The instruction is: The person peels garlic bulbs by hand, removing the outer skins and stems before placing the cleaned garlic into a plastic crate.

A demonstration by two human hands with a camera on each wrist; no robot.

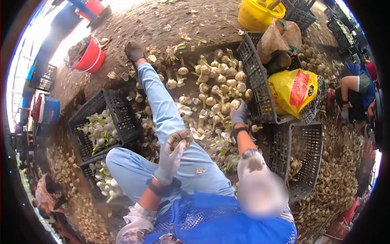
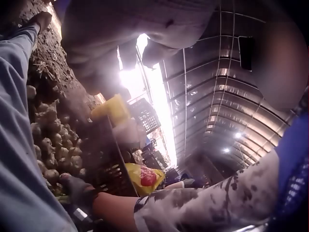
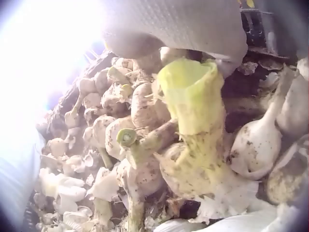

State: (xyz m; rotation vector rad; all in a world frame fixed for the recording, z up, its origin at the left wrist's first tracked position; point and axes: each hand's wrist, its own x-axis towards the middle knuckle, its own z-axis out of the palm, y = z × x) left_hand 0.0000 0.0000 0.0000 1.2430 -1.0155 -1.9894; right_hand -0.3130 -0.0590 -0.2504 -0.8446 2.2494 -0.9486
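In the head view, my grey-gloved right hand reaches into a heap of garlic bulbs with short-cut stems. Its fingers and thumb close around a pale garlic bulb at the heap's near right edge. Seen from the right wrist, the glove hangs over the heap, and a garlic bulb with a thick green stem stands up close to the camera. My left hand, in a glove with soil-stained fingers, is raised above my thigh. Its fingers are loosely bent, and nothing shows in them.
At left stand black crates with whiter trimmed garlic. On the right, a crate carries a yellow bag; another crate sits nearer. A red bucket and yellow bucket stand farther off. Another person works at right.
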